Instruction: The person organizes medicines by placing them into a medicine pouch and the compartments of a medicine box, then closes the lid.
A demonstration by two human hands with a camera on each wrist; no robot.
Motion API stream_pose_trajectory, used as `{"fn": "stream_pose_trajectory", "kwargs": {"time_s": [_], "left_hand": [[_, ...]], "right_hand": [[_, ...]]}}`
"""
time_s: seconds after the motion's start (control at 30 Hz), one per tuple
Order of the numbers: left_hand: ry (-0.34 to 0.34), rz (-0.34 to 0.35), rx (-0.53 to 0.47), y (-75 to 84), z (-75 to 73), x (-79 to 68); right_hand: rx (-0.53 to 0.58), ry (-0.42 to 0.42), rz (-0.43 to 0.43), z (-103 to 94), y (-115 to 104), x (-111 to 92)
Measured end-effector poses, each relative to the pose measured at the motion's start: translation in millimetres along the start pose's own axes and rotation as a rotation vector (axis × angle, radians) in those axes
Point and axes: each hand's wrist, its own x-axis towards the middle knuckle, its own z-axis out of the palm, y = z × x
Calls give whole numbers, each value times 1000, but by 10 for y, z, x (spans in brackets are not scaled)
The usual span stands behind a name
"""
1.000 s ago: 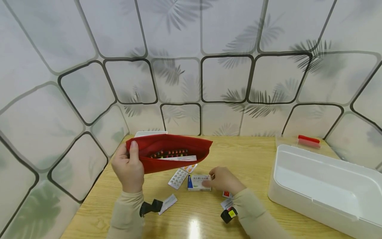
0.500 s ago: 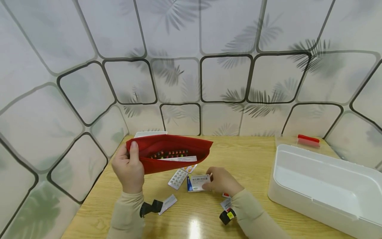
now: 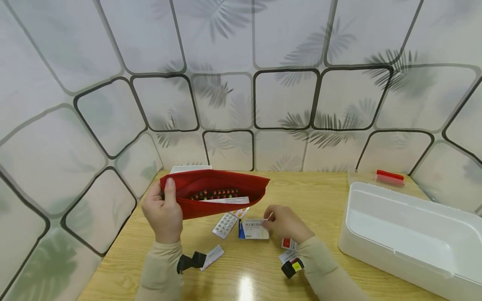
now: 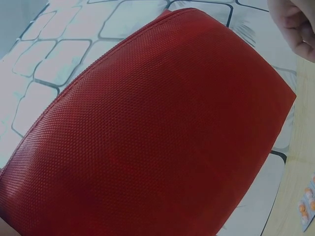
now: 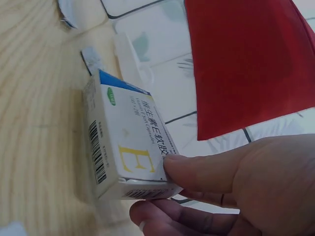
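My left hand grips the left end of a red pouch, thumb over its rim, and holds it above the table with the mouth gaping. Inside lie a dark blister pack with red and green capsules and a white carton. My right hand pinches the right end of a white-and-blue vitamin E capsule box. In the right wrist view the thumb presses the printed face of the box and the fingers curl at its end. The left wrist view shows mostly the pouch's outside.
A silver blister pack and one with orange pills lie below the pouch. A small white packet sits by my left wrist. Red-and-white packets lie beside my right wrist. A white bin stands at right, a clear red-edged bag behind it.
The vitamin E box tilted a little half a second ago and now sits straighter, slightly further right. My right hand has shifted slightly right with it. The left hand and pouch stay nearly still.
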Motion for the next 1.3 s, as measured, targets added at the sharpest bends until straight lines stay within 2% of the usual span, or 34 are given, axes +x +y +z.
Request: {"fn": "stream_pose_trajectory", "kwargs": {"time_s": [0.27, 0.63, 0.87, 1.1, 1.3], "left_hand": [[-9, -14, -30, -14, -11, -3], [19, 3, -41, -5, -22, 12], [-11, 1, -85, 26, 1, 13], [-57, 24, -65, 45, 23, -25], [-105, 47, -31, 32, 48, -54]], "right_hand": [[49, 154, -13, -219, 16, -27], [28, 370, 6, -444, 20, -91], [98, 602, 37, -579, 30, -109], [203, 807, -69, -682, -84, -153], [393, 915, -191, -754, -197, -240]]}}
